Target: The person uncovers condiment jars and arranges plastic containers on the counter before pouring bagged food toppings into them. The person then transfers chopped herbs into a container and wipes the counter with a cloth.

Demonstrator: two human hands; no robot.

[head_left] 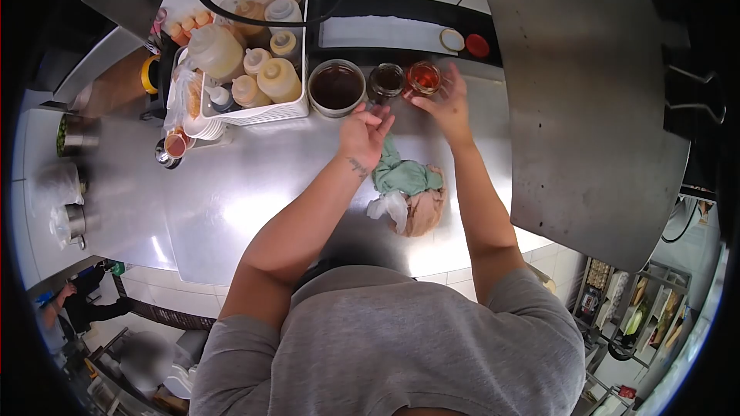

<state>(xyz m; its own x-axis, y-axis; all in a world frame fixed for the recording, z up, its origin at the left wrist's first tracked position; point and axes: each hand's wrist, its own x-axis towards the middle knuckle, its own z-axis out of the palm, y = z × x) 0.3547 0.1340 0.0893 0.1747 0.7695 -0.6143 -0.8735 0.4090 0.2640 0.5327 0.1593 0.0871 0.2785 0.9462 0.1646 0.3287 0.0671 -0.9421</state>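
Note:
My left hand (365,137) hovers palm up just in front of a metal bowl of dark liquid (337,88), its fingers loosely curled and apart with nothing in them. To the bowl's right stands a glass jar of dark contents (386,81). Beside that is a jar of red liquid (424,78). The thumb of my right hand (447,106) lies at the red jar's near side, and the fingers are round its right side. Between my forearms, on the steel counter (216,200), lie a crumpled green cloth (407,176) and a brownish cloth (424,211).
A white basket of squeeze bottles (266,113) stands at the back left, with stacked cups (204,128) beside it. Behind the jars is a black tray (370,56), with a red lid (478,45) and a pale lid (452,40). A large metal panel (590,108) flanks the right.

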